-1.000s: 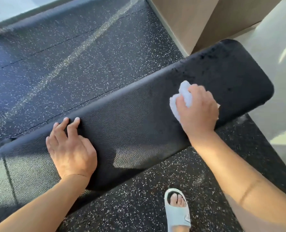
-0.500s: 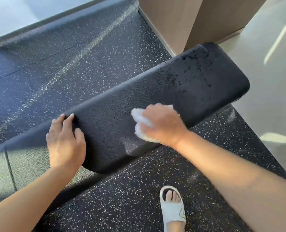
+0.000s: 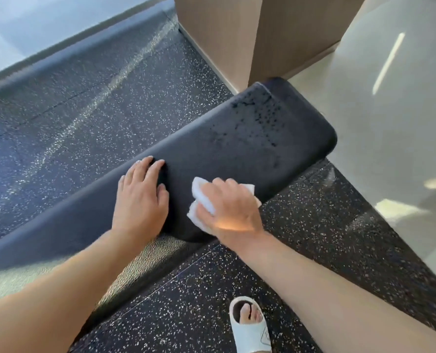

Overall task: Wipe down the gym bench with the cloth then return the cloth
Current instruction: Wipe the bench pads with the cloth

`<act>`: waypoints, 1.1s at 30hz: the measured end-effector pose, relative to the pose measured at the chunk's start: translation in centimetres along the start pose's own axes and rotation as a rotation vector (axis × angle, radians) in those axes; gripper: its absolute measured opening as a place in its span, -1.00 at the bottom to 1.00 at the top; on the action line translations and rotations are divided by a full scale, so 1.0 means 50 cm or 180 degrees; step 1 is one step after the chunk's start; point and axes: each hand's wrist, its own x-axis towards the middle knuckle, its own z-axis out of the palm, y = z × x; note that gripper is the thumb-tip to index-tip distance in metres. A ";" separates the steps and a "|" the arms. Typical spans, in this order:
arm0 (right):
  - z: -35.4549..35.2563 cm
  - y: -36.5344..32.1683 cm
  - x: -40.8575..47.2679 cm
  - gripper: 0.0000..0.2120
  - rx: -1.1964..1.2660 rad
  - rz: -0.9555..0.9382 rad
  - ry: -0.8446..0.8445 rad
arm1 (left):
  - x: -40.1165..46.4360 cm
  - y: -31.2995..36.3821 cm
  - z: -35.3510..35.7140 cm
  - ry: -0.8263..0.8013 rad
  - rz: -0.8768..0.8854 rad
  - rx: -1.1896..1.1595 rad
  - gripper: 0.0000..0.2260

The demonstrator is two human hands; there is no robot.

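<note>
Mid-wipe: the right hand (image 3: 227, 210), fingers curled round the white cloth (image 3: 201, 200), presses it on the gym bench (image 3: 237, 149) at frame centre beside the flat, braced left hand (image 3: 140, 197); next, probably the droplets (image 3: 260, 115) upper right.

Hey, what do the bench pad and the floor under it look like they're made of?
Bench pad: probably vinyl or faux leather, matte black; its fine pebbled grain shows near the left hand. Floor: likely rubber gym tile, black with white flecks and a visible seam.
</note>
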 end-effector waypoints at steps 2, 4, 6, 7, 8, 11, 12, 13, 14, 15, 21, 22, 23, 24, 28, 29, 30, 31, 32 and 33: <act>-0.012 0.048 0.003 -0.82 0.0024 -0.0806 -0.0076 | 0.041 0.019 0.008 0.0066 -0.0054 -0.0008 -0.47; -0.031 0.112 0.028 -0.82 0.0048 -0.1087 -0.0206 | 0.064 0.045 0.025 0.0205 -0.0309 -0.0047 -0.49; -0.052 0.190 0.065 -0.81 0.0009 -0.0678 -0.0106 | 0.064 0.075 0.052 0.0393 -0.0616 -0.0064 -0.53; -0.064 0.230 0.086 -0.79 -0.0032 -0.0365 0.0005 | 0.059 0.086 0.067 0.0478 -0.0750 -0.0047 -0.54; -0.074 0.265 0.107 -0.78 -0.0063 -0.0078 0.0103 | 0.055 0.091 0.080 0.0550 -0.0857 -0.0030 -0.54; -0.078 0.319 0.159 -0.76 -0.0251 0.0449 0.0209 | 0.056 0.090 0.101 0.0640 -0.0951 0.0009 -0.50; -0.071 0.315 0.171 -0.76 -0.0295 0.0557 0.0231 | 0.056 0.085 0.102 0.0645 -0.0955 0.0048 -0.49; -0.061 0.305 0.183 -0.76 -0.0328 0.0657 0.0259 | 0.056 0.083 0.100 0.0654 -0.0958 0.0057 -0.49; -0.051 0.291 0.196 -0.76 -0.0381 0.0747 0.0285 | 0.056 0.085 0.099 0.0659 -0.0953 0.0039 -0.48; -0.039 0.271 0.213 -0.77 -0.0419 0.0831 0.0307 | 0.057 0.088 0.098 0.0657 -0.0944 0.0030 -0.48; 0.069 0.044 0.328 -0.77 -0.0114 0.0430 -0.0042 | 0.060 0.081 0.104 0.0640 -0.0922 0.0132 -0.49; 0.085 0.004 0.329 -0.76 0.0002 0.0317 -0.0134 | 0.060 0.082 0.103 0.0631 -0.0925 0.0138 -0.50; 0.093 -0.024 0.324 -0.76 0.0138 0.0231 -0.0214 | 0.061 0.084 0.101 0.0622 -0.0933 0.0136 -0.52; 0.095 -0.036 0.312 -0.74 0.0280 0.0166 -0.0268 | 0.061 0.086 0.101 0.0614 -0.0947 0.0130 -0.53; 0.043 0.054 0.240 -0.72 0.0456 -0.0417 -0.0208 | 0.062 0.084 0.099 0.0619 -0.0930 0.0176 -0.49; 0.024 0.107 0.226 -0.75 0.0366 -0.0519 -0.0160 | 0.062 0.083 0.100 0.0633 -0.0913 0.0189 -0.48; 0.003 0.167 0.219 -0.77 0.0240 -0.0504 -0.0101 | 0.063 0.083 0.101 0.0640 -0.0903 0.0200 -0.48; -0.017 0.227 0.224 -0.79 0.0093 -0.0370 -0.0055 | 0.063 0.084 0.101 0.0641 -0.0907 0.0200 -0.47; -0.034 0.279 0.241 -0.79 -0.0061 -0.0110 -0.0031 | 0.064 0.084 0.101 0.0635 -0.0913 0.0192 -0.47; -0.044 0.318 0.265 -0.78 -0.0177 0.0228 -0.0032 | 0.064 0.085 0.101 0.0624 -0.0921 0.0188 -0.47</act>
